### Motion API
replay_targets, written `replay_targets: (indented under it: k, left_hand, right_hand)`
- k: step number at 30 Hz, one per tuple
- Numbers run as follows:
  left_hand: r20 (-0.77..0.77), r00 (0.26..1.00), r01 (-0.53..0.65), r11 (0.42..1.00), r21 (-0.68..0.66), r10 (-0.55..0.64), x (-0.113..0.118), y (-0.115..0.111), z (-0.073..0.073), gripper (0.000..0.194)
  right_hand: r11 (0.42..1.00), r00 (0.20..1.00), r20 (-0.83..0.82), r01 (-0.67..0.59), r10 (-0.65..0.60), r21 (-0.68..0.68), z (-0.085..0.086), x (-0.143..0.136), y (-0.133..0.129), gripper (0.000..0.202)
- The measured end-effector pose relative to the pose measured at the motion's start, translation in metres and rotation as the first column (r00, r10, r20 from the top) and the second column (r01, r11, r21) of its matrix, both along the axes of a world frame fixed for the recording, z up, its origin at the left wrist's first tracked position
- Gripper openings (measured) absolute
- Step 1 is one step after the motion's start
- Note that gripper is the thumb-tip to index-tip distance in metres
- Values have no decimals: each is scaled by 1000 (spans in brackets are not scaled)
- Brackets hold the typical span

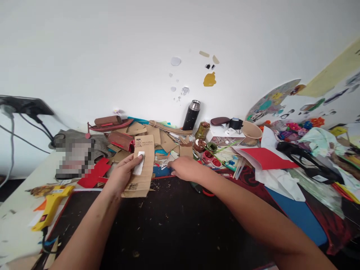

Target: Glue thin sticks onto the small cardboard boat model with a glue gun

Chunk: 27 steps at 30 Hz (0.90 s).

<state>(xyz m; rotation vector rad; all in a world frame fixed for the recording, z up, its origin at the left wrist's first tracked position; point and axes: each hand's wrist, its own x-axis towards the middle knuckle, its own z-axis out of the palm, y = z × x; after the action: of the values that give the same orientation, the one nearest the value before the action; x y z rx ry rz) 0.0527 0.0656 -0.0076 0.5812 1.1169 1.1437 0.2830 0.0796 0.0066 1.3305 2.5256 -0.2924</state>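
My left hand (125, 173) is closed on a long piece of brown cardboard (147, 165) with printed marks, held upright above the near edge of the clutter. The thumb presses a narrow white paper strip (138, 164) against its face. To the right, my right hand (184, 168) reaches down into small paper and cardboard scraps (165, 162). Its fingers are bent together at the tips, and what they grip, if anything, is too small to make out. Just below that wrist, the red handle of a scissors-like tool (208, 193) shows partly.
A yellow glue gun (53, 206) lies at the left beside red paper (95, 172). At the back stand a black flask (191, 115) and open paint jars (200, 145). Folded red card (271, 158) and a black strap-like item (306, 163) lie at the right.
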Motion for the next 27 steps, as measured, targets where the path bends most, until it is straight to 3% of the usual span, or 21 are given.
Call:
replay_targets:
  k: [6,10,17,23,27]
  left_hand:
    - [27,1000,12,1000,2,-12,0,-1,3,35]
    - [44,999,32,999,9,-32,0,0,0,39]
    - [34,998,53,999,-2,-53,2,1,-1,46]
    - [32,999,26,999,-24,-26,2,2,-2,47]
    - [110,992,-64,995,78,56,-13,3,-2,41]
  right_hand:
    - [997,997,70,20,-15,-72,11,4,10,34]
    - [1000,998,64,-10,12,-29,11,6,12,37]
    - [991,988,116,-108,99,80,14,10,16,15]
    - [968,994,10,-112,112,225,17,7,24,16]
    - [971,985,-153,-42,80,236,19,11,25,14]
